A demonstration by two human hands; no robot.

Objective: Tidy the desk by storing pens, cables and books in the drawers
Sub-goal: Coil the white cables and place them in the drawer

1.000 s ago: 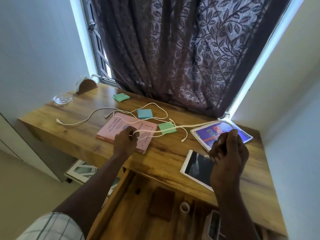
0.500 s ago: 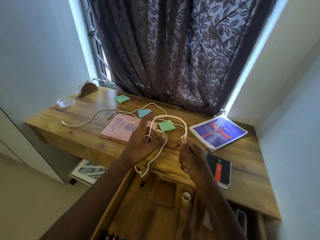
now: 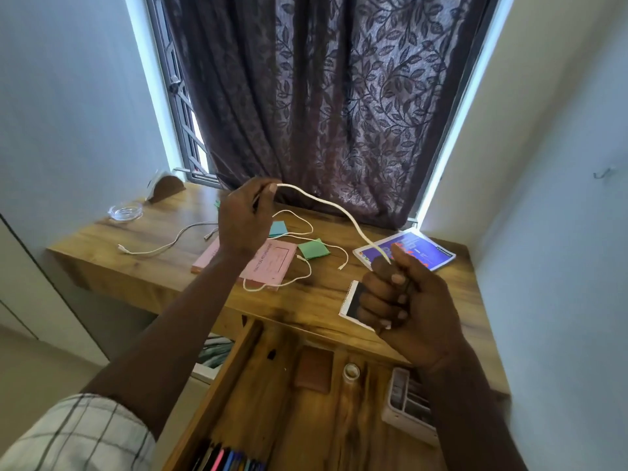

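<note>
Both hands hold a white cable (image 3: 326, 205) above the table (image 3: 163, 266): left hand (image 3: 243, 220) pinching one end, right hand (image 3: 404, 300) fisted around the other. Beyond the open drawer (image 3: 306, 402) lie a pink book (image 3: 272, 263), its print unreadable, green notes (image 3: 313, 249) and a second cable (image 3: 163, 247).

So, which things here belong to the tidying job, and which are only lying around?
For the job: white cable held by left hand and right hand; second cable; pink book; blue book; notebook; open drawer.

Lying about: green notes; glass dish; curtain.

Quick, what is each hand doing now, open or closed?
Left hand: closed, pinching the white cable.
Right hand: closed in a fist around the same cable's other part.
</note>
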